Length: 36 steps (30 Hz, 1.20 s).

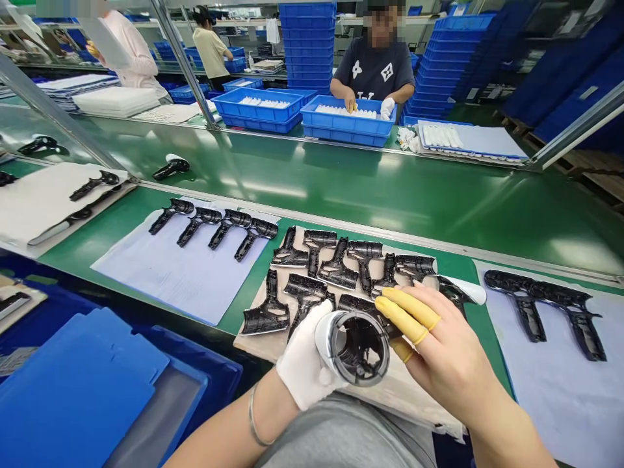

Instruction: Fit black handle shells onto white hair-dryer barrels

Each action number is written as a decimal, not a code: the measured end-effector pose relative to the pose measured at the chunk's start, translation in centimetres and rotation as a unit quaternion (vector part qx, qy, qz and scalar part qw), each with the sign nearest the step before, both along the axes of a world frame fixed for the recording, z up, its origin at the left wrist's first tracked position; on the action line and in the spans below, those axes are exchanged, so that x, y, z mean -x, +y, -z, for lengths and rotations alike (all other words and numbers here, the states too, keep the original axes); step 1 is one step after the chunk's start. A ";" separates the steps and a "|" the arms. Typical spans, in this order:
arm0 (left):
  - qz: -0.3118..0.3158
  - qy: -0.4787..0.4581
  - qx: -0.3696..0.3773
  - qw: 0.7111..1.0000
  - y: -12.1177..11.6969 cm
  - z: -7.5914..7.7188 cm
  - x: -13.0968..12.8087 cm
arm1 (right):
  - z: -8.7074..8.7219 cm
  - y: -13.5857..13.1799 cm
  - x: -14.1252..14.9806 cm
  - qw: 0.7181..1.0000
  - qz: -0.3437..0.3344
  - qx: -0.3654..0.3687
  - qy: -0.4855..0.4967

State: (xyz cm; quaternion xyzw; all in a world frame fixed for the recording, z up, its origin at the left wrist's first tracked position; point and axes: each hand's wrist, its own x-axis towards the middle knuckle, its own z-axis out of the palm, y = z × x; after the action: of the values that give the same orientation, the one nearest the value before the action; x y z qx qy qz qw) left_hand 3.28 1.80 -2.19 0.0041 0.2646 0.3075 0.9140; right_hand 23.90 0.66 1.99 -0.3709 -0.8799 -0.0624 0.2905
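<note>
My left hand (pixel 305 361), in a white glove, is wrapped round a hair dryer housing (pixel 322 338). Its round open end faces me, showing a grey rim and a black ribbed inside. My right hand (pixel 439 331), with yellow finger cots, is just right of that opening. Its fingers close on a black plastic part (pixel 391 329); whether this belongs to the housing or to a shell behind it, I cannot tell. Beyond both hands, several black dryer shell halves (pixel 266 305) lie in rows on a padded board (pixel 253 344).
Several shells (pixel 224 227) lie on a pale sheet (pixel 170 273) to the left; two more shells (pixel 560 305) lie at right. A green conveyor belt (pixel 341 188) runs across. Beyond it a co-worker (pixel 373 68) handles white parts in a blue crate (pixel 348 133). Blue bins (pixel 73 383) stand lower left.
</note>
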 end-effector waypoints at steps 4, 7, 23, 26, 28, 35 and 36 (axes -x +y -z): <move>0.028 0.020 -0.012 0.999 0.9 0.7 0.1 | 1.2 0.4 -0.5 0.999 0.025 0.027 0.011; 0.039 0.073 -0.066 0.994 1.9 2.1 0.2 | 2.8 2.1 -1.5 0.982 0.092 0.160 0.045; 0.292 0.494 -0.638 0.513 2.3 10.1 2.1 | 8.7 32.1 -16.5 0.662 0.623 0.390 0.148; 0.306 0.518 -0.751 0.273 2.3 12.5 2.1 | 10.0 32.5 -16.6 0.648 0.629 0.400 0.161; 0.281 0.528 -0.771 0.218 2.2 13.3 1.8 | 10.7 32.6 -16.5 0.643 0.627 0.407 0.166; 0.263 0.510 -0.791 0.212 2.4 13.1 0.3 | 9.9 30.3 -14.0 0.717 0.558 0.375 0.182; 0.260 0.501 -0.798 0.211 2.4 12.9 0.2 | 9.6 28.8 -13.2 0.740 0.530 0.369 0.185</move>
State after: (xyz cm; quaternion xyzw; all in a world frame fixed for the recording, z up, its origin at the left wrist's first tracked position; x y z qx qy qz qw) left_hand 3.12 4.22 -15.10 0.9531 0.2676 0.0367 0.1369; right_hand 37.09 29.47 -7.60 -0.8601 -0.4241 0.1929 0.2079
